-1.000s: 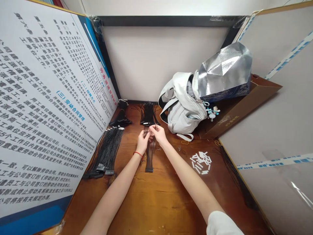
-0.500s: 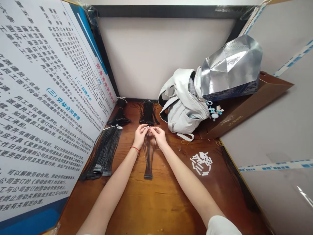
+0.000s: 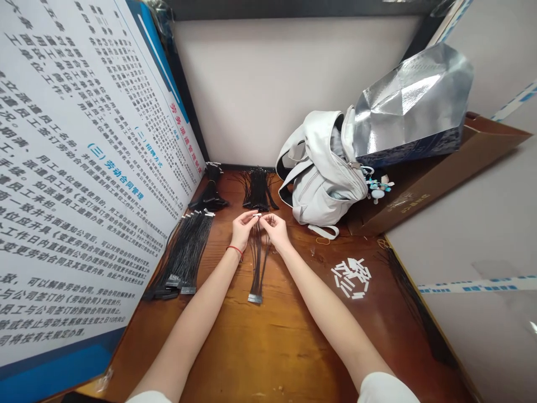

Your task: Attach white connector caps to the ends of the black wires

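Wire harness (image 3: 255,278), one, was centred on the desk (image 3: 268,347).
Left hand (image 3: 243,229) pinched one white connector (image 3: 257,215) at the far end, right hand (image 3: 276,230) pinched wire (image 3: 265,257) beside it; one pile of white pieces (image 3: 356,271) lay right.

Single head view, above table (image 3: 268,352), facing forward and down.

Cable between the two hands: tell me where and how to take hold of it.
Probably best by the dark connector at its near end, pinched across its left and right ends from the near side. That block is wide and clear of fingers, while the thin wires splay, and the left hand and right hand crowd the white piece.
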`<state>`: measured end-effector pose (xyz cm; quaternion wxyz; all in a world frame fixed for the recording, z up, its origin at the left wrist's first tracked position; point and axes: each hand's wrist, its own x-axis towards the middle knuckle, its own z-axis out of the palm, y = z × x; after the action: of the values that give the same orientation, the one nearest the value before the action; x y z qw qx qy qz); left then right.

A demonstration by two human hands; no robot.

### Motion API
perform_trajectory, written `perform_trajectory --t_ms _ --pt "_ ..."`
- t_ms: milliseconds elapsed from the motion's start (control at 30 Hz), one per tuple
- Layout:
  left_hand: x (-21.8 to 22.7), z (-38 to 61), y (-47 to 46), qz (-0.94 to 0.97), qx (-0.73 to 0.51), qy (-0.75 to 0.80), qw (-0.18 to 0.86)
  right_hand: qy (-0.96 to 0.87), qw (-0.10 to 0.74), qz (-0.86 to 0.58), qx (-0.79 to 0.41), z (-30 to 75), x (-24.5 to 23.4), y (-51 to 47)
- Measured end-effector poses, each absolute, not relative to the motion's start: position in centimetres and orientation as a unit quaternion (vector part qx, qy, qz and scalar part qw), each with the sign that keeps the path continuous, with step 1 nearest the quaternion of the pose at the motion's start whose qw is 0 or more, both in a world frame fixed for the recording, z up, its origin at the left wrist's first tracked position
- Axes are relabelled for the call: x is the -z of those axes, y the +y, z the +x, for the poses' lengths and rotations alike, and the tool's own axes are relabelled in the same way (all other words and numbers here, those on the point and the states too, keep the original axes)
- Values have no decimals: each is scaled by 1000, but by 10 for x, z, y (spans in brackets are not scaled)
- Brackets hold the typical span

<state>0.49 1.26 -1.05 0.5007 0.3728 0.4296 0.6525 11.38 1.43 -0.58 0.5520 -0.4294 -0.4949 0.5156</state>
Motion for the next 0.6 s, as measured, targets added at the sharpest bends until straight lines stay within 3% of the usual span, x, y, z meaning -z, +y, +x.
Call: perform_trajectory --t_ms 600 --pt "9 7 11 365 -647 442 502 -495 545 -443 -512 116 6 14"
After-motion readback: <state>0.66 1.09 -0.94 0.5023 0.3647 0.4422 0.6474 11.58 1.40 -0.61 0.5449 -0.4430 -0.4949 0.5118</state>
